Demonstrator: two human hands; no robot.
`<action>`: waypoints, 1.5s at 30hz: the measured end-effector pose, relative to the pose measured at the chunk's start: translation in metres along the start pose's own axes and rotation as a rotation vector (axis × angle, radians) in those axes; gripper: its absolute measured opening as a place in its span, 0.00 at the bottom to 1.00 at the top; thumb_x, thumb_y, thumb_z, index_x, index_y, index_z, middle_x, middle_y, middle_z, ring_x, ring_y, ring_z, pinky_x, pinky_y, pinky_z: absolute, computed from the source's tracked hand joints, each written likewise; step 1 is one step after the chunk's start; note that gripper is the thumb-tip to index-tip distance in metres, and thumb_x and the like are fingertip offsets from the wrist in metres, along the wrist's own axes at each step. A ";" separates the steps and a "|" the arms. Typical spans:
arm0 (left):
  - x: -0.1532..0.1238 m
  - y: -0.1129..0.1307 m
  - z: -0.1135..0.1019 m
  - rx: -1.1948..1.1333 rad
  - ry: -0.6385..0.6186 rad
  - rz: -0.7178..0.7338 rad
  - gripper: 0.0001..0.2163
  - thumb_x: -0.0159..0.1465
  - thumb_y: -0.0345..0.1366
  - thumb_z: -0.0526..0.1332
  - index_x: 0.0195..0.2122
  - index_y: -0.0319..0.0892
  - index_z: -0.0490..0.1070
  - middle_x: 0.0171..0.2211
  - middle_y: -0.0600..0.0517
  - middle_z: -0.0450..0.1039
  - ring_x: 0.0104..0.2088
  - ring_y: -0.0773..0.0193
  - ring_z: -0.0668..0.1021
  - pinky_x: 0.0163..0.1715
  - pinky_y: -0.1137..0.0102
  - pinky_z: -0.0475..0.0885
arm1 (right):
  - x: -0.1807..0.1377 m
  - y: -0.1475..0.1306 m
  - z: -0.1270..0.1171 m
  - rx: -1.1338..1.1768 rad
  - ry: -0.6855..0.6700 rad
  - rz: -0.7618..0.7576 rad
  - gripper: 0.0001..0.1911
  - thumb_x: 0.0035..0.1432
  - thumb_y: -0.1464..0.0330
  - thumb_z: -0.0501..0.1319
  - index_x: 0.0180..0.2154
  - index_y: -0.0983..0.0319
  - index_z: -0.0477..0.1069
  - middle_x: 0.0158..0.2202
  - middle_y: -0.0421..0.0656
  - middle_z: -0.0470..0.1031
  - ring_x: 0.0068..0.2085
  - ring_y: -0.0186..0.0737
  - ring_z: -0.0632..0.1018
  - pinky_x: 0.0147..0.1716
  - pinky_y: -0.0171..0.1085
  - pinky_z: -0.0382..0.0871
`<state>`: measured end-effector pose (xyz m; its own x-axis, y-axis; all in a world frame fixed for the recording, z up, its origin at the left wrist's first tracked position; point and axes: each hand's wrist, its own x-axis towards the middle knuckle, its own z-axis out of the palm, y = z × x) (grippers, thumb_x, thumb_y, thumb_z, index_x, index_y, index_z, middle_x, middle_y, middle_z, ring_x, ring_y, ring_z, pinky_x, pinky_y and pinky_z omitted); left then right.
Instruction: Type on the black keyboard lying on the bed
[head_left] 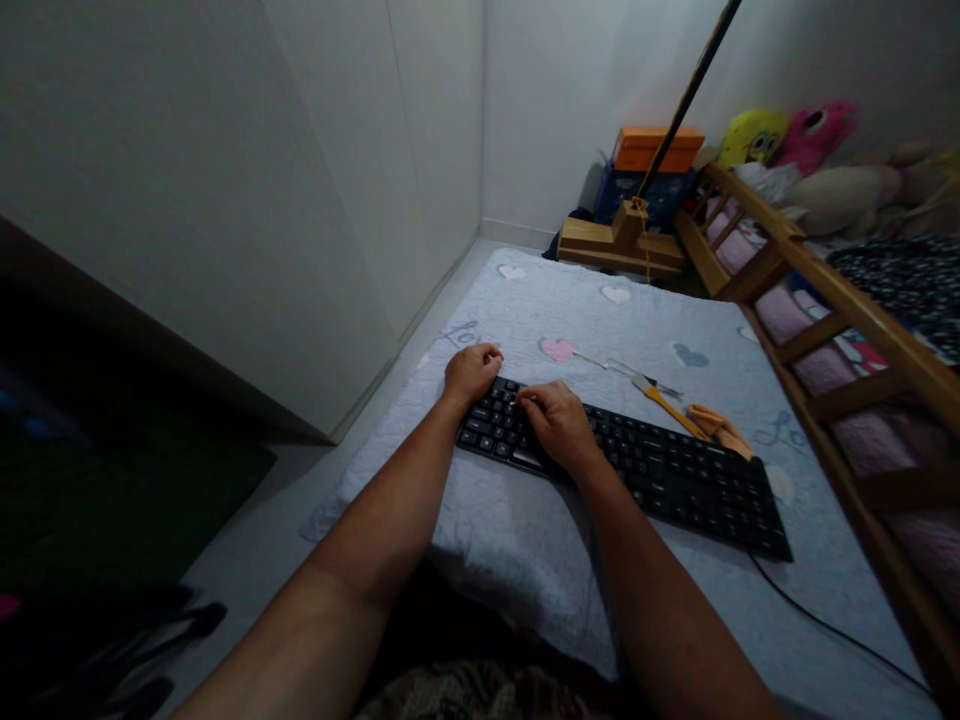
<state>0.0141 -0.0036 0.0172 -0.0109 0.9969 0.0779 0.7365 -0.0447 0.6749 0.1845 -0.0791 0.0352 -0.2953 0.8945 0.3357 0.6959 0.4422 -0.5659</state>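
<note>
A black keyboard lies at a slant on a pale blue cloth with heart shapes. My left hand is at its back left corner, fingers curled in; anything inside them is hidden. Over the left part of the keys is my right hand, its thumb and fingers drawn together; whatever they may pinch is too small to make out. Behind the keyboard lie a flat brush with a yellow handle, a thin wire tool and a folded orange-brown cloth.
The heart-patterned cloth covers the low surface before me. A keyboard cable trails off right. A wooden bed rail borders the right side, a pale cabinet the left. At the back stand a wooden base with a pole and an orange box.
</note>
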 end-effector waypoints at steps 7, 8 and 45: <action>0.001 -0.002 0.001 0.001 0.010 0.005 0.12 0.61 0.38 0.56 0.38 0.43 0.79 0.32 0.52 0.78 0.32 0.65 0.75 0.31 0.72 0.64 | -0.001 0.002 -0.005 -0.004 0.000 0.016 0.08 0.60 0.72 0.57 0.35 0.59 0.76 0.36 0.45 0.79 0.40 0.45 0.75 0.44 0.43 0.66; 0.001 -0.002 0.002 -0.001 0.013 0.006 0.12 0.61 0.38 0.56 0.38 0.43 0.79 0.31 0.52 0.78 0.31 0.65 0.75 0.30 0.72 0.64 | -0.001 0.003 -0.005 -0.006 0.000 0.016 0.08 0.60 0.72 0.57 0.35 0.59 0.76 0.36 0.45 0.79 0.40 0.45 0.75 0.44 0.43 0.66; 0.000 0.000 0.000 0.008 0.001 0.004 0.12 0.61 0.38 0.56 0.39 0.44 0.78 0.33 0.52 0.78 0.34 0.64 0.76 0.33 0.72 0.66 | 0.000 0.013 -0.008 -0.024 0.045 0.058 0.09 0.60 0.72 0.56 0.35 0.58 0.76 0.36 0.45 0.79 0.41 0.46 0.74 0.45 0.43 0.66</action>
<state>0.0142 -0.0037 0.0167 -0.0085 0.9966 0.0817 0.7421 -0.0485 0.6685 0.1988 -0.0738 0.0338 -0.2245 0.9143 0.3370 0.7264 0.3876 -0.5675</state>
